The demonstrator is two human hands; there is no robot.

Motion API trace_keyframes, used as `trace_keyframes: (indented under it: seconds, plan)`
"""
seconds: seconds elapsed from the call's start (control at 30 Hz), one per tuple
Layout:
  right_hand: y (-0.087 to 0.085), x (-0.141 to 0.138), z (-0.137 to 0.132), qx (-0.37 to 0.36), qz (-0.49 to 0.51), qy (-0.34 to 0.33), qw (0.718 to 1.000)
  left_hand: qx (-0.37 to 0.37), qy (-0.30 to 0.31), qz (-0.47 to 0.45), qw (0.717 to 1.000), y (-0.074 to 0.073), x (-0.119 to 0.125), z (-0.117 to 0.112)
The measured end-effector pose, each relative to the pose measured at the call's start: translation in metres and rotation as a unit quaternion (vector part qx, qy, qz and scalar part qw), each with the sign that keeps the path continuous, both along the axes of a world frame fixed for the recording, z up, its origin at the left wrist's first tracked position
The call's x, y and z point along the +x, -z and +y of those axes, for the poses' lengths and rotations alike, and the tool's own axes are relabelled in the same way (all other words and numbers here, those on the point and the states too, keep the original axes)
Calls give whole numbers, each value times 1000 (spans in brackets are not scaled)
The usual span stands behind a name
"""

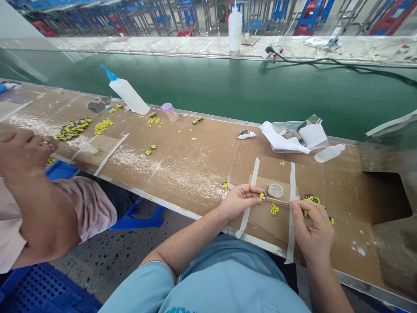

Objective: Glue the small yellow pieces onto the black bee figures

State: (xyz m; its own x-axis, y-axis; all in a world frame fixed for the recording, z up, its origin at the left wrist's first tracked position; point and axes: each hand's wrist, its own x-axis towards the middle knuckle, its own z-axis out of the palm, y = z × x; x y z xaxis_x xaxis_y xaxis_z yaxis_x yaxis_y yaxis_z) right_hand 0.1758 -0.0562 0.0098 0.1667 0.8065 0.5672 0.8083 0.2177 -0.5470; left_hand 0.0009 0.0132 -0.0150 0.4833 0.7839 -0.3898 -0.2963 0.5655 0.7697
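Observation:
Between the thumb and fingertips of my left hand (243, 201) is a small yellow and black piece (262, 196). My right hand (314, 224) pinches a thin wooden stick (278, 200), whose far tip meets that piece. Just beyond the stick stands a small round clear dish (275, 190) on a taped cardboard patch (254, 217). Several loose yellow bits (274, 209) lie on the patch, below the stick. Past my right fingers sits a cluster of yellow and black pieces (312, 198), partly covered by the hand.
A plastic tray (286, 150) holds white paper scraps, with a small white bottle (329, 153) beside it. Farther left are a purple-lidded jar (170, 111), a leaning glue bottle (128, 93) and piled pieces (74, 129). A co-worker's hand (26, 152) is at the left. A green belt (195, 84) runs behind.

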Motion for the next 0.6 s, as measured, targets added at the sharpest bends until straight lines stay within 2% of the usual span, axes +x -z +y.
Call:
trace_keyframes:
  seconds: [0.17,0.27,0.37,0.6]
  plan:
    - [-1,5,2,5,9,37,999,2,6,1,1000,-1,-1,0]
    - [-1,10,9,16,-34,59,998,7,11,3,1000,-1,-2,0]
    - [0,13,14,2,-69,39,997,9,10,4,1000,-3,-2,0]
    - [13,18,5,-69,-67,-19,995,3,6,3,1000,-4,-1,-1]
